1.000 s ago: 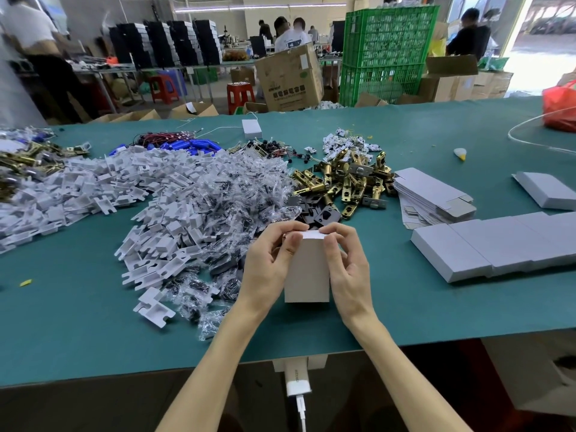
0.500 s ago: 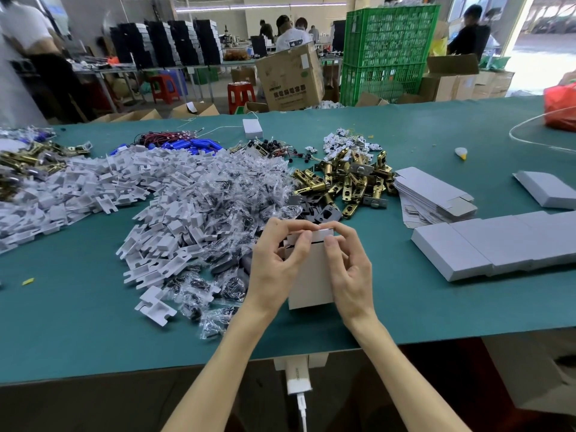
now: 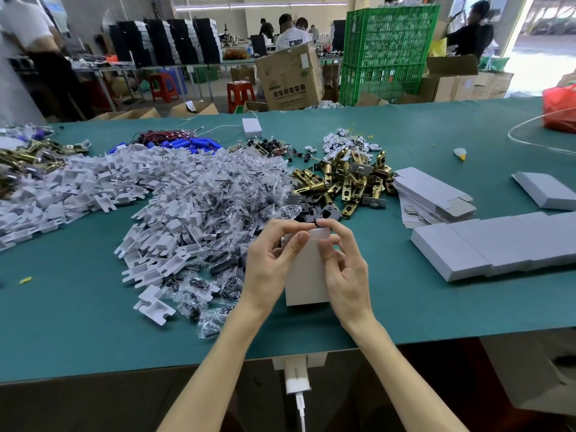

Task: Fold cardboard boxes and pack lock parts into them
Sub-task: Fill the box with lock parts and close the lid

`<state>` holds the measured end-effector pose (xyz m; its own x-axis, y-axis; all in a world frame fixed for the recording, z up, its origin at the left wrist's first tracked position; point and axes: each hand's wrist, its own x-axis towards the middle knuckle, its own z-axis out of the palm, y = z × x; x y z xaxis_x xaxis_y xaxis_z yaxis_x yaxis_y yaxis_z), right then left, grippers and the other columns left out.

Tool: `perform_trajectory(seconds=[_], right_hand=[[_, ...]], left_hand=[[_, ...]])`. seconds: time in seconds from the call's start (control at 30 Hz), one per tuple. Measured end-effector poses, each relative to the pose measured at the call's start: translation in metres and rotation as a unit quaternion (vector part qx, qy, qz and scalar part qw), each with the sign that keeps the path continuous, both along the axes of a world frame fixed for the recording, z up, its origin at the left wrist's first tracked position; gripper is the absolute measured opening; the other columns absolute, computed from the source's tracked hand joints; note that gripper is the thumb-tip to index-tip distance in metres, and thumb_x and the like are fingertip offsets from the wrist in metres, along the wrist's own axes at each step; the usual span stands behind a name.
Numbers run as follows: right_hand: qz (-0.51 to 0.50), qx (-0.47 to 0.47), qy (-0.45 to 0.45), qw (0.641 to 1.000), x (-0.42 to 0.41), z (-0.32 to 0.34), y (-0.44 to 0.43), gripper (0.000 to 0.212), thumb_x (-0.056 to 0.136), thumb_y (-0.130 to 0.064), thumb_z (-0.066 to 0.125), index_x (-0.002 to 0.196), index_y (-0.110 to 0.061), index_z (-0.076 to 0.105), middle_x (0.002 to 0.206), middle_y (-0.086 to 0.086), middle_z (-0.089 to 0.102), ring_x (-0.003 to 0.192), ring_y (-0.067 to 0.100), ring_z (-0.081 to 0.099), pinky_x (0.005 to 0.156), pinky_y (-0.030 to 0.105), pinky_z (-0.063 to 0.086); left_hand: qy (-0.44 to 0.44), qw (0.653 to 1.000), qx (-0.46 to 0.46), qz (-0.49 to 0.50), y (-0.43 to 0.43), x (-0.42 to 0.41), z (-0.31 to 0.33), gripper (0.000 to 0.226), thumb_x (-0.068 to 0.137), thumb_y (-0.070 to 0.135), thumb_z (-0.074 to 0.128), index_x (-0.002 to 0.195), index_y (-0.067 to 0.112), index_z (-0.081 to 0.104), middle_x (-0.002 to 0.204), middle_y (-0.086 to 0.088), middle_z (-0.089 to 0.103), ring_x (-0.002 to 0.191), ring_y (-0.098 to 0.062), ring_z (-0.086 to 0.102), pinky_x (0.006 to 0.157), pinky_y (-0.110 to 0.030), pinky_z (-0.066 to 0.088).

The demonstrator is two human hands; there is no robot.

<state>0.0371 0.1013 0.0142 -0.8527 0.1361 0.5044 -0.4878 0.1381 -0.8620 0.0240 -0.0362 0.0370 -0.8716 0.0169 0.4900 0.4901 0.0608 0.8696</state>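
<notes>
We log: green crates (image 3: 386, 54) stacked, upper right of centre; brown carton (image 3: 290, 77), top centre; red stool (image 3: 240, 93) left of it; red bag (image 3: 559, 109), right edge; white charger (image 3: 296, 377), bottom centre.

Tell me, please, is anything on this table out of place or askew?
The held white box looks sound. Two small oddities: a yellow scrap lies alone on the green table at the left, and one grey box at the far right lies apart from the row of grey boxes, turned at an angle to it.
</notes>
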Motion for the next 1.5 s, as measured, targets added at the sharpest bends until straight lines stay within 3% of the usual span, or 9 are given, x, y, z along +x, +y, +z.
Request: perform_trajectory(seconds=[0.27,0.37,0.5,0.67,0.83,1.0,1.27,1.43,1.5], right_hand=[[-0.008,0.017,0.008,1.000,0.000,-0.003,0.002,0.024,0.106,-0.035,0.051,0.129,-0.042,0.056,0.101,-0.001,0.062,0.077,0.029,0.066,0.056,0.049,0.060],[-0.023,0.027,0.010,0.999,-0.001,-0.003,0.002,0.023,0.106,-0.038,0.051,0.128,-0.042,0.057,0.098,-0.004,0.061,0.071,0.026,0.062,0.056,0.048,0.057],[-0.023,0.035,0.013,0.999,-0.001,-0.003,0.001,0.022,0.106,-0.037,0.050,0.126,-0.044,0.055,0.111,-0.007,0.066,0.081,0.027,0.065,0.065,0.051,0.058],[-0.023,0.045,0.021,0.998,-0.001,-0.003,0.001,0.022,0.107,-0.039,0.045,0.127,-0.045,0.053,0.116,-0.008,0.066,0.082,0.016,0.064,0.066,0.039,0.056],[-0.019,0.032,0.017,0.999,-0.002,-0.005,0.000,0.019,0.108,-0.036,0.046,0.124,-0.036,0.056,0.119,-0.010,0.066,0.091,0.021,0.066,0.071,0.046,0.059],[-0.015,0.024,0.018,0.999,-0.003,-0.006,0.000,0.016,0.108,-0.034,0.048,0.121,-0.034,0.057,0.114,-0.009,0.067,0.091,0.020,0.067,0.068,0.028,0.057],[-0.011,0.025,0.017,0.999,-0.005,-0.007,0.000,0.015,0.109,-0.034,0.047,0.120,-0.033,0.058,0.113,-0.008,0.068,0.094,0.022,0.067,0.074,0.033,0.058],[-0.012,0.021,0.012,1.000,-0.005,-0.007,0.000,0.015,0.109,-0.035,0.047,0.118,-0.035,0.058,0.112,-0.007,0.068,0.092,0.022,0.067,0.074,0.033,0.056],[-0.013,0.021,0.010,1.000,-0.005,-0.007,-0.001,0.015,0.109,-0.035,0.047,0.119,-0.034,0.058,0.113,-0.007,0.068,0.092,0.022,0.067,0.074,0.034,0.057]], left_hand=[[-0.037,0.999,0.026,0.004,0.006,-0.001,-0.002,0.022,0.099,0.027,0.064,0.111,0.010,0.071,0.100,0.002,0.075,0.078,-0.004,0.066,0.066,-0.021,0.054],[-0.050,0.998,0.025,0.002,0.013,0.001,-0.003,0.020,0.101,0.031,0.061,0.111,0.015,0.067,0.103,-0.002,0.075,0.081,-0.016,0.070,0.067,-0.037,0.060],[-0.059,0.998,0.033,0.018,0.024,0.002,-0.004,0.019,0.107,0.031,0.052,0.113,0.014,0.058,0.104,-0.008,0.070,0.082,-0.015,0.068,0.070,-0.033,0.059],[-0.058,0.996,0.036,0.052,0.031,0.001,-0.004,0.010,0.111,0.025,0.046,0.109,0.018,0.052,0.096,-0.006,0.063,0.077,-0.010,0.060,0.069,-0.032,0.054],[-0.034,0.997,0.034,0.052,0.026,0.001,-0.006,0.010,0.110,0.020,0.051,0.107,0.012,0.058,0.099,-0.007,0.068,0.082,-0.015,0.065,0.071,-0.035,0.057],[-0.029,0.998,0.059,0.003,0.015,-0.001,-0.009,0.014,0.104,0.024,0.059,0.108,0.012,0.064,0.105,-0.007,0.073,0.089,-0.019,0.069,0.075,-0.035,0.061],[-0.028,0.993,0.109,-0.024,0.011,-0.005,-0.015,0.018,0.095,0.022,0.067,0.105,0.008,0.072,0.116,-0.006,0.074,0.107,-0.019,0.071,0.089,-0.033,0.059],[-0.044,0.990,0.130,-0.022,0.012,-0.004,-0.014,0.019,0.095,0.018,0.066,0.104,0.002,0.071,0.115,-0.008,0.074,0.098,-0.015,0.072,0.081,-0.029,0.060],[-0.045,0.991,0.126,-0.025,0.012,-0.003,-0.017,0.015,0.099,0.016,0.065,0.106,0.004,0.071,0.108,-0.011,0.076,0.093,-0.021,0.071,0.079,-0.037,0.061]])
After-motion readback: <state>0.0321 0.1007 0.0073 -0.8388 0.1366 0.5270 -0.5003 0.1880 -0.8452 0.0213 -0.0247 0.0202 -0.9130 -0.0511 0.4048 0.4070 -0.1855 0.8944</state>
